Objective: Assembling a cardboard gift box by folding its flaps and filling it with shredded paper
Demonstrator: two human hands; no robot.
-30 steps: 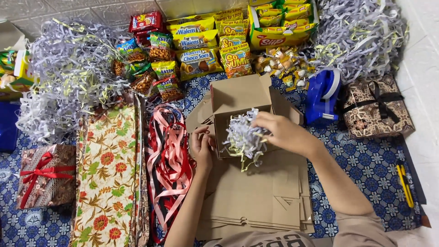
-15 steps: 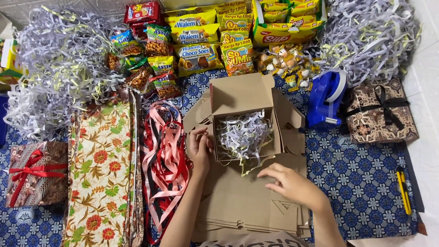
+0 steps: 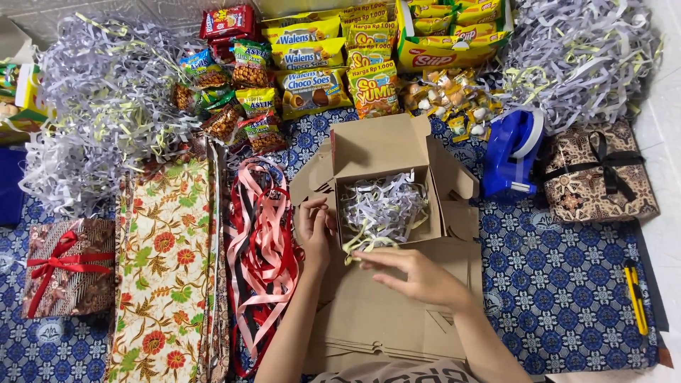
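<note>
An open brown cardboard box (image 3: 386,147) sits on a stack of flat cardboard sheets (image 3: 383,319), partly filled with white and yellow shredded paper (image 3: 383,207). My left hand (image 3: 314,228) rests against the box's left wall. My right hand (image 3: 411,273) lies just in front of the box, fingers pointing left, touching yellow paper strands (image 3: 358,245) that hang over the front edge. I cannot tell if it pinches them.
Big heaps of shredded paper lie at far left (image 3: 99,120) and far right (image 3: 582,57). Snack packets (image 3: 312,71) line the back. Red and pink ribbons (image 3: 259,248), floral wrapping paper (image 3: 167,269), two wrapped gift boxes (image 3: 67,266) (image 3: 596,174), a blue tape dispenser (image 3: 512,152), and a yellow cutter (image 3: 635,294) surround me.
My right hand dropped a bunch of shredded paper into the box, drew back toward me, then moved left to the box's front edge. The left hand stayed at the box wall.
</note>
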